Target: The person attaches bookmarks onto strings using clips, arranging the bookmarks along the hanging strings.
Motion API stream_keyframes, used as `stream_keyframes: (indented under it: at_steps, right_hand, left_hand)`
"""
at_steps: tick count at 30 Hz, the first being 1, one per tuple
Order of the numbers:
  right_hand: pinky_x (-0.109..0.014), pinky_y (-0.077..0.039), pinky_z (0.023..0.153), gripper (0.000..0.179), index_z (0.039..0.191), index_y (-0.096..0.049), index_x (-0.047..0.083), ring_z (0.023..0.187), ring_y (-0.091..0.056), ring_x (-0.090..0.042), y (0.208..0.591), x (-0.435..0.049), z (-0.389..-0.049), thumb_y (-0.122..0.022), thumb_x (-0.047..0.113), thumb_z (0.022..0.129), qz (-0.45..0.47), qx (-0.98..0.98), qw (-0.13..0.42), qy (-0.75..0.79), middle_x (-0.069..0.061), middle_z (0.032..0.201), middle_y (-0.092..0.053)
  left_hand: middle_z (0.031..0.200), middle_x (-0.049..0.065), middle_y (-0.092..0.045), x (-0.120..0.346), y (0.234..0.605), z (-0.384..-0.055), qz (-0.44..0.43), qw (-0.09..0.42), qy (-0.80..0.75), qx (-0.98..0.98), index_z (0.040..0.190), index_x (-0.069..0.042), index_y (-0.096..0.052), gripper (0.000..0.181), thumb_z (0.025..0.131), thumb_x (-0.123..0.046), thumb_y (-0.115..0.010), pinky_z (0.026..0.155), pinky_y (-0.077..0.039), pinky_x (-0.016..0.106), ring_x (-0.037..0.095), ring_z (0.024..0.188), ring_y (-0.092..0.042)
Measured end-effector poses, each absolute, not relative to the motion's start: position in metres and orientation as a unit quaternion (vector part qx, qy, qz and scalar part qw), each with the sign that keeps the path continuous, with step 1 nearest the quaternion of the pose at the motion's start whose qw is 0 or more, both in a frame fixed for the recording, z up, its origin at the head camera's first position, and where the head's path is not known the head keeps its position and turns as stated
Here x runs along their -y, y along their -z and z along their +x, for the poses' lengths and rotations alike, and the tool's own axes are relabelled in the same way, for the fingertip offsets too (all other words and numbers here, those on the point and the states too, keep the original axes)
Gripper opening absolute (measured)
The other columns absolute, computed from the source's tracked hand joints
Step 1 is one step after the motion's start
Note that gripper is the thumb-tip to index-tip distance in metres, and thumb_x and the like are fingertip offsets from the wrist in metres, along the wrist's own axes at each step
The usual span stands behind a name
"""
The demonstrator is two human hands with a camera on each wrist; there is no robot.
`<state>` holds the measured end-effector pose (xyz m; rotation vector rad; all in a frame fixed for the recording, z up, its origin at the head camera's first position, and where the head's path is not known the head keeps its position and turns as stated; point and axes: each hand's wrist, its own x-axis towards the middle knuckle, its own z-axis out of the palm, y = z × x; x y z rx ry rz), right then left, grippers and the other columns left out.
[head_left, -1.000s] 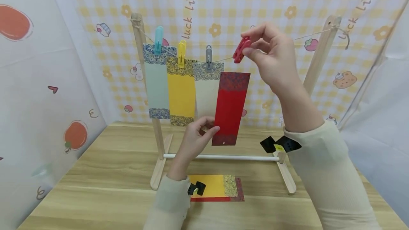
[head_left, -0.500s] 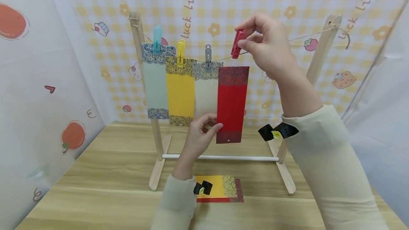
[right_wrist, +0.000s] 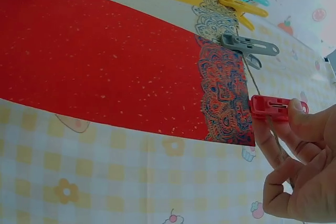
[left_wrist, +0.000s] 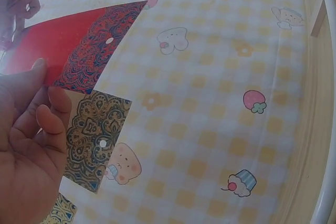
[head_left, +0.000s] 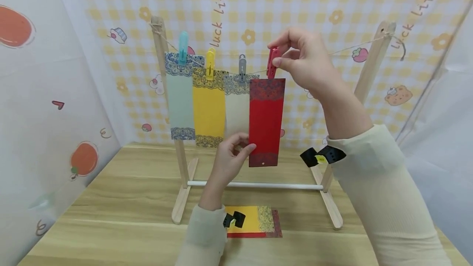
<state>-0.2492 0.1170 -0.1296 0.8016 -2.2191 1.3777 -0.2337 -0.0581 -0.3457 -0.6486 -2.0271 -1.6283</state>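
Your left hand (head_left: 230,159) pinches the lower left edge of a long rectangular red paper card (head_left: 266,126) with dark patterned bands at both ends, the thumb on its front face and the other fingers curled. The card stands upright in front of the rack, its left edge overlapping a cream paper card (head_left: 237,112) with a grey-blue lace-like border. Your right hand (head_left: 306,63) grips a small red plastic clothespin (head_left: 273,63) between thumb and fingers, its nose right at the card's top edge, beside the thin twine (head_left: 347,49); you cannot tell from these views whether the clothespin has bitten onto the card. The twine runs between two pale wooden posts (head_left: 373,60), joined low down by a white rod (head_left: 273,185). To the left of your red card, a translucent light-blue clothespin (head_left: 183,48) holds a pale green card (head_left: 181,102), a yellow clothespin (head_left: 210,65) holds a yellow card (head_left: 209,110), and a grey clothespin (head_left: 242,69) holds the cream one. On the wood-grain table (head_left: 122,200), near your left cuff, a second yellow card (head_left: 249,216) lies partly over another red card (head_left: 251,235).
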Motion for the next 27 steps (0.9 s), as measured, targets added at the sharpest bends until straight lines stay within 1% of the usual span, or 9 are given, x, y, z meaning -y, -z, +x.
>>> stream_keyframes:
  at_steps: [4,8,13,17,21,27]
  right_hand:
    - [-0.023,-0.052,0.082,0.02,0.107,-0.068,0.004,0.09,-0.063,-0.017,0.131,-0.116,-0.249,-0.061,-0.007,0.093,0.287,0.802,0.201,-0.483,0.003,0.097,-0.067]
    - [-0.022,-0.054,0.08,0.019,0.108,-0.067,0.004,0.089,-0.063,-0.02,0.131,-0.117,-0.247,-0.061,-0.006,0.093,0.289,0.808,0.187,-0.478,-0.001,0.1,-0.067]
    - [-0.021,-0.056,0.072,0.019,0.109,-0.066,0.003,0.084,-0.067,-0.02,0.131,-0.12,-0.246,-0.06,-0.006,0.093,0.286,0.815,0.175,-0.473,0.0,0.096,-0.065]
    - [-0.021,-0.056,0.07,0.019,0.111,-0.067,0.003,0.085,-0.069,-0.018,0.13,-0.121,-0.244,-0.061,-0.004,0.094,0.286,0.813,0.169,-0.479,0.0,0.093,-0.064]
    - [-0.02,-0.057,0.071,0.02,0.112,-0.068,0.004,0.087,-0.07,-0.017,0.128,-0.122,-0.243,-0.061,-0.002,0.094,0.281,0.815,0.167,-0.478,0.0,0.093,-0.065]
    - [-0.021,-0.057,0.073,0.023,0.115,-0.069,0.006,0.09,-0.07,-0.019,0.127,-0.123,-0.241,-0.061,0.0,0.095,0.271,0.82,0.162,-0.477,-0.001,0.096,-0.064]
  left_hand:
    - [0.092,0.018,-0.069,0.058,0.347,-0.235,-0.244,0.232,0.591,0.733,0.105,0.001,-0.067,0.016,0.091,-0.006,-0.07,0.063,-0.05,0.021,0.007,0.076,-0.061]
    - [0.091,0.018,-0.069,0.055,0.345,-0.235,-0.253,0.233,0.597,0.725,0.103,0.001,-0.068,0.014,0.091,-0.005,-0.07,0.062,-0.051,0.021,0.011,0.075,-0.063]
    - [0.093,0.018,-0.069,0.05,0.343,-0.235,-0.259,0.223,0.601,0.722,0.104,0.002,-0.067,0.015,0.091,-0.006,-0.07,0.063,-0.05,0.02,0.009,0.075,-0.062]
    - [0.092,0.018,-0.069,0.046,0.341,-0.236,-0.256,0.227,0.604,0.72,0.104,0.002,-0.067,0.014,0.091,-0.005,-0.07,0.063,-0.05,0.02,0.008,0.076,-0.061]
    - [0.09,0.019,-0.069,0.046,0.338,-0.236,-0.258,0.244,0.598,0.718,0.102,0.003,-0.067,0.014,0.091,-0.004,-0.07,0.062,-0.051,0.021,0.013,0.076,-0.062]
    - [0.092,0.018,-0.069,0.044,0.336,-0.235,-0.249,0.256,0.593,0.722,0.102,0.002,-0.068,0.015,0.09,-0.006,-0.07,0.065,-0.052,0.021,0.02,0.079,-0.065]
